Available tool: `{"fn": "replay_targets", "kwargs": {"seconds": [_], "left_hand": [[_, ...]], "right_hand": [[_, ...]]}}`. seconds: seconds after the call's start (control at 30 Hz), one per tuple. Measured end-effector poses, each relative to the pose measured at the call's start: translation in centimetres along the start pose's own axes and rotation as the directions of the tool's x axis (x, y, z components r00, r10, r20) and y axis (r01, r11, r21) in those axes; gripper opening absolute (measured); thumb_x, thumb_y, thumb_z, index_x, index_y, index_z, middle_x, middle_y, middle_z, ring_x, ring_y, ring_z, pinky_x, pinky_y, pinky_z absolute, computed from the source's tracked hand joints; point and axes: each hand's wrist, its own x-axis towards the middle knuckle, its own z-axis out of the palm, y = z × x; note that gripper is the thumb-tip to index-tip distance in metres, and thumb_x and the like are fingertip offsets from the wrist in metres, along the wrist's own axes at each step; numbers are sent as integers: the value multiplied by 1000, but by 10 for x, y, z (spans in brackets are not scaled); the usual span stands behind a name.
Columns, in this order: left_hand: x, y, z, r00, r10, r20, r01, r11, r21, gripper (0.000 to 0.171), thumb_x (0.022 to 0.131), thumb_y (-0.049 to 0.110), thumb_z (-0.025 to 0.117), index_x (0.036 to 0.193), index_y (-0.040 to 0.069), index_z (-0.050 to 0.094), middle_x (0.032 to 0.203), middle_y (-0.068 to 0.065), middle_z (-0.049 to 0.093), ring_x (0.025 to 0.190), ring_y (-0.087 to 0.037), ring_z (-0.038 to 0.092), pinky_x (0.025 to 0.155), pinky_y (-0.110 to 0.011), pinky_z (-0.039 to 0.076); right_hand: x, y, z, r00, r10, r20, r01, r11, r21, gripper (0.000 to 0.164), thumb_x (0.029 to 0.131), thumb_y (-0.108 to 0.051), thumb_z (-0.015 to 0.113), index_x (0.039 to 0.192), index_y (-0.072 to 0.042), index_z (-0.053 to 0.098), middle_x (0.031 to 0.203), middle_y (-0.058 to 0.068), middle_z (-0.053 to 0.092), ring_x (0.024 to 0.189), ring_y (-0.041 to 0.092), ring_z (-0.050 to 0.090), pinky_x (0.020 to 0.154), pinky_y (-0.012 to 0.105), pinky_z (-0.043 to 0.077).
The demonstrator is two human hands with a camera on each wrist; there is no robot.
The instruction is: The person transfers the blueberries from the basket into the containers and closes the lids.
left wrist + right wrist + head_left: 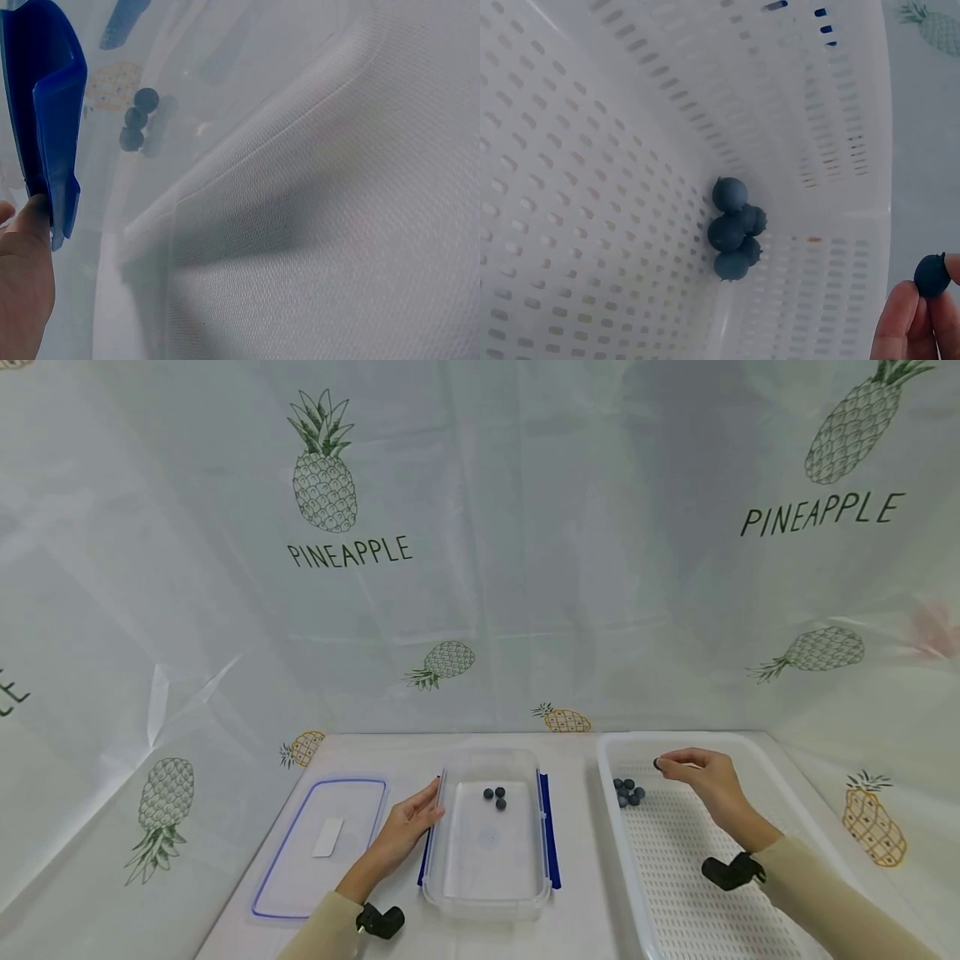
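My left hand (401, 831) grips the left side of a clear plastic food container (491, 881), close to a blue side latch (56, 112). Inside the container, toward its far end, lie three blueberries (500, 804). Over the far part of a white perforated basket (697, 877), my right hand (708, 781) pinches one blueberry (931, 275) between thumb and fingertips. Several more blueberries (727, 232) are clustered in the basket's far left corner. The far latch-side fingers of my left hand are partly hidden.
A clear lid (292, 868) with a blue seal lies left of the container, a small white rectangle (327, 837) on it. A second blue latch (550, 831) hangs out on the container's right. Behind the table (581, 910) hangs a pineapple-print sheet (510, 585).
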Motion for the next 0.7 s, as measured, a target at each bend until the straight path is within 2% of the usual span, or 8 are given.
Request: {"fn": "replay_targets", "kwargs": {"seconds": [0.17,0.3,0.53,0.7], "left_hand": [[0,-1,-1,1000,0,-3,0,1000,-1,60,92,15,56,144,4,26,149,-3,23,134,-17,26,100,-19,33],[0,-3,-2,1000,9,-2,-9,1000,-1,60,92,16,56,144,5,27,149,-3,23,134,-19,26,99,-18,33],[-3,11,1,999,7,33,-6,999,-33,59,94,7,52,143,-3,21,150,-13,16,136,-30,18,99,-17,33],[0,1,-1,999,19,30,-18,999,-48,57,94,7,50,144,-1,22,150,-12,16,136,-27,19,99,-17,32]], "right_hand": [[-3,-11,2,1000,-7,30,6,1000,30,44,85,-30,66,110,7,60,94,-1,68,81,13,65,73,20,52],[-6,-22,5,998,-15,53,13,999,38,44,86,-30,65,111,6,61,97,4,68,85,18,65,75,20,51],[-9,-35,13,997,-27,78,21,997,71,41,85,-28,66,109,5,62,96,5,68,83,17,65,75,25,52],[-10,-43,21,995,-41,92,32,994,103,39,85,-25,67,105,7,62,95,5,68,83,19,65,76,30,54]]}}
